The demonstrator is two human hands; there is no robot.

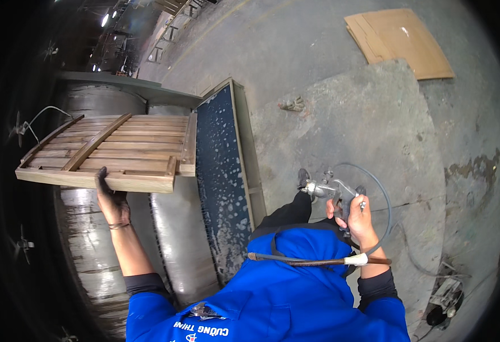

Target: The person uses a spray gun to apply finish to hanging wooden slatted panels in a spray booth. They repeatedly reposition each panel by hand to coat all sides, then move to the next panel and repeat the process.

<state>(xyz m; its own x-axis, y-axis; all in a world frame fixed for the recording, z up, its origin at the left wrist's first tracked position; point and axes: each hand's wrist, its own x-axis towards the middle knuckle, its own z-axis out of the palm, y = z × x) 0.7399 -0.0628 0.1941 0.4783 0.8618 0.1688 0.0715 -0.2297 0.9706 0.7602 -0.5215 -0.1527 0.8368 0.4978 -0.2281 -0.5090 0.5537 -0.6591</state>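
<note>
My left hand, its fingers darkened, grips the near edge of a slatted wooden panel. The thumb lies up over the frame rail, and the other fingers are hidden underneath. Brown slats run across the panel, with battens crossing them. On the right, my right hand is wrapped round the handle of a metal spray gun, whose head points left. A grey hose loops from the gun past my right wrist. The gun is well apart from the panel.
Behind the panel stand curved shiny metal sheets. Beside them is a long trough with a dark blue, white-spotted surface. A glove and flat cardboard sheets lie on the concrete floor. A machine sits at lower right near a trailing hose.
</note>
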